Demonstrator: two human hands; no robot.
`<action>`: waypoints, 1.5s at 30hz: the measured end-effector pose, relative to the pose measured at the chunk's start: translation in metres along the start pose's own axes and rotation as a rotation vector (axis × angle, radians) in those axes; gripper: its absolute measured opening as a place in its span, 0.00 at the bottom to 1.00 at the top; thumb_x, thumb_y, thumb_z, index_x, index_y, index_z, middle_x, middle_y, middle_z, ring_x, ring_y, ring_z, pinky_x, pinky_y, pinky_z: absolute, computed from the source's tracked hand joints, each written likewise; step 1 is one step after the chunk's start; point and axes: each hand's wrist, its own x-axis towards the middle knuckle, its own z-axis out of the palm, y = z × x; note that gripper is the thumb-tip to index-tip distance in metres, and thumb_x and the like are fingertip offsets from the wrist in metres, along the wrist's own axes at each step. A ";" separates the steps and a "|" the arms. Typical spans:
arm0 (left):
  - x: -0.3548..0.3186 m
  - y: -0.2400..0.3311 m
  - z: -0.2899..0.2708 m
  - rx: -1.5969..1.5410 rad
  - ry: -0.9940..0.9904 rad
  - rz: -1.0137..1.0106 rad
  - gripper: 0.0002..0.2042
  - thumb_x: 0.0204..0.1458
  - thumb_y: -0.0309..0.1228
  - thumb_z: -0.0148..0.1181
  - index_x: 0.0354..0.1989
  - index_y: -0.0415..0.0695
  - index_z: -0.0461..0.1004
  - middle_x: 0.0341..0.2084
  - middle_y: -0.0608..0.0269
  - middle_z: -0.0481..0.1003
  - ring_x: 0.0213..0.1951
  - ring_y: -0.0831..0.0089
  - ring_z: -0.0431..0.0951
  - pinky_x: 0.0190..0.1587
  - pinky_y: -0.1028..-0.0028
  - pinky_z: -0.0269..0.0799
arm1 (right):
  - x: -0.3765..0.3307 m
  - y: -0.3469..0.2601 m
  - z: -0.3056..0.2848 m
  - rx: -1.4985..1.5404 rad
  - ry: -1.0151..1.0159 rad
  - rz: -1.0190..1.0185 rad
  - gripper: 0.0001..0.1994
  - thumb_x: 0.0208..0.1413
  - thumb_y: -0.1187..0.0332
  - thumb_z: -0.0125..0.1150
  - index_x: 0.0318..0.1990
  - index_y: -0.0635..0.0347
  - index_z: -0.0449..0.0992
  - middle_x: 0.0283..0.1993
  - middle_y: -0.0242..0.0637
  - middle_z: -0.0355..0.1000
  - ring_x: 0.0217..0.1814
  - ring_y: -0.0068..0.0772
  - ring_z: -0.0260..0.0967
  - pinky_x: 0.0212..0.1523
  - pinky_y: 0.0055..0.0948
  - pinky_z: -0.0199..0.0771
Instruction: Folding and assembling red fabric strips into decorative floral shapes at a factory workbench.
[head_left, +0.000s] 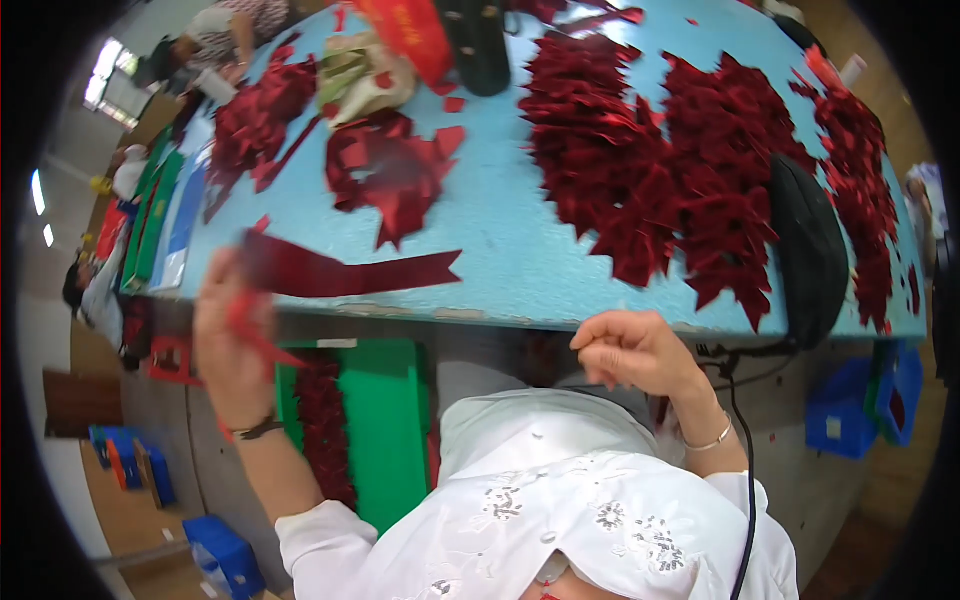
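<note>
Along the near edge of a light blue table (500, 240), whose paint is chipped bare in a strip at the front, the person's left hand (228, 330) is raised at the left, blurred, its fingers closed around one end of a long dark red ribbon strip (350, 272) that runs rightward over the tabletop and ends in a notched tail. The right hand (632, 352) hangs just below the table edge to the right, fingers curled loosely inward; whether it pinches anything cannot be told. Farther back, right of centre, lies a broad heap of dark red cut ribbon pieces (670, 160), with a narrower band of the same pieces along the far right edge (860, 190). A black rounded object (808, 250) sits at the right near corner between the two, with a black cable (745, 440) dropping from beneath it. At centre left rests a crumpled pile of shiny red ribbon (390, 170), and another red cluster (250, 115) lies farther left. A dark bottle-like thing (478, 45) and a red bag (408, 30) stand at the far edge. Beneath the table a green tray (380, 420) holds a row of red pieces, and blue crates (860, 400) sit on the floor at right. At far left, another person (215, 35) bends over the table beside a bright window (105, 75).
</note>
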 end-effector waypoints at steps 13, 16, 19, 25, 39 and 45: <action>-0.063 -0.033 0.107 -0.046 -0.797 -0.033 0.13 0.50 0.13 0.58 0.44 0.36 0.69 0.38 0.61 0.74 0.37 0.82 0.74 0.38 0.83 0.69 | 0.009 -0.024 0.050 0.333 -0.060 -0.359 0.15 0.52 0.76 0.63 0.48 0.69 0.72 0.37 0.38 0.75 0.36 0.21 0.73 0.37 0.19 0.74; -0.075 -0.059 0.107 -0.094 -0.747 0.002 0.15 0.50 0.15 0.60 0.46 0.36 0.67 0.38 0.60 0.74 0.39 0.80 0.74 0.39 0.81 0.69 | -0.004 -0.027 0.035 0.229 0.085 -0.166 0.11 0.51 0.75 0.64 0.41 0.71 0.75 0.29 0.35 0.75 0.29 0.19 0.72 0.30 0.17 0.72; -0.076 -0.075 0.104 -0.074 -0.715 -0.076 0.16 0.50 0.16 0.61 0.48 0.36 0.67 0.40 0.61 0.74 0.40 0.79 0.75 0.41 0.80 0.71 | -0.008 -0.040 0.020 0.073 0.131 -0.228 0.07 0.52 0.75 0.63 0.36 0.71 0.77 0.25 0.33 0.75 0.24 0.18 0.70 0.26 0.16 0.70; -0.068 -0.063 0.114 0.580 -0.679 0.667 0.15 0.52 0.22 0.62 0.47 0.36 0.68 0.37 0.60 0.76 0.41 0.72 0.77 0.41 0.77 0.73 | 0.000 -0.049 0.010 0.250 0.072 -0.191 0.05 0.51 0.76 0.61 0.31 0.73 0.76 0.22 0.41 0.73 0.19 0.22 0.69 0.19 0.20 0.67; -0.060 -0.091 0.112 -0.265 -0.776 -0.539 0.09 0.58 0.28 0.55 0.36 0.34 0.77 0.27 0.62 0.78 0.26 0.78 0.76 0.29 0.78 0.71 | 0.018 -0.004 0.037 0.406 -0.093 -0.046 0.14 0.55 0.76 0.59 0.49 0.70 0.69 0.27 0.36 0.74 0.32 0.29 0.74 0.33 0.23 0.74; -0.038 -0.120 0.102 -0.394 -0.519 -0.589 0.08 0.57 0.30 0.58 0.35 0.37 0.78 0.26 0.65 0.78 0.25 0.82 0.73 0.28 0.81 0.68 | 0.013 0.009 0.034 0.102 -0.164 0.134 0.11 0.54 0.77 0.61 0.44 0.70 0.73 0.31 0.37 0.76 0.33 0.25 0.74 0.33 0.23 0.74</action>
